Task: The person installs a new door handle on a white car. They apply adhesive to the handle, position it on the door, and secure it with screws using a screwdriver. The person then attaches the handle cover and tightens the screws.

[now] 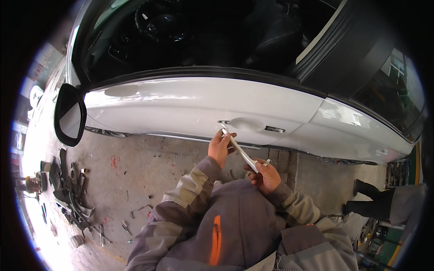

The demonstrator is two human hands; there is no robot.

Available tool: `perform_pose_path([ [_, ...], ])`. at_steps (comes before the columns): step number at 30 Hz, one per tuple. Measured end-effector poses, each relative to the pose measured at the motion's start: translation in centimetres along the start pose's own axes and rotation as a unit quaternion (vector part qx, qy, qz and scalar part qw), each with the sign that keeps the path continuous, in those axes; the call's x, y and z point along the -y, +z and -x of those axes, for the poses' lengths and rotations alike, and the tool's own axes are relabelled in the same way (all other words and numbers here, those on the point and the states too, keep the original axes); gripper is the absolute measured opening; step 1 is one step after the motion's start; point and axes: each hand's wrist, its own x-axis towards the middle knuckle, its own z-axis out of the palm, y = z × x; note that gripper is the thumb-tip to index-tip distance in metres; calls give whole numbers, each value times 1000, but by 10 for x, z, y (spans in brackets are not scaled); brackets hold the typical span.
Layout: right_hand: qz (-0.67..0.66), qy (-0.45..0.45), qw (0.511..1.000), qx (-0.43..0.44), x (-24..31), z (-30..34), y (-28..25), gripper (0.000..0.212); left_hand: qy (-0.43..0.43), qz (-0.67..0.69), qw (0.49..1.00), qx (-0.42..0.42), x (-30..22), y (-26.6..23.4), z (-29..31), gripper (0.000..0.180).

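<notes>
Between my two hands I hold a white car door handle point(242, 155), slanting down to the right. My left hand point(219, 148) pinches its upper end, close to a small slot point(224, 121) in the white car door point(181, 101). Around its lower end my right hand point(266, 176) is closed, with a short pale stub point(266, 162) sticking out beside the thumb. Right of the slot, the door has a shallow oval recess point(247, 124) and a dark rectangular opening point(274, 129). Whether the handle's upper tip touches the slot, I cannot tell.
The door window is down, showing the steering wheel point(160, 22). A black side mirror point(70, 114) juts out at left. Dark car parts point(68, 194) and tools point(101, 235) lie on the floor at lower left. Another person's legs point(373, 198) are at right.
</notes>
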Motion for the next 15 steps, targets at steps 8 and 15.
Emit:
perform_pose_path([
  [8,33,82,991,103,19,-10,-3,53,26,66,997,-25,5,-1,-8,36],
  [15,250,74,948,185,11,-30,20,59,23,95,995,-34,-1,-18,-9,36],
])
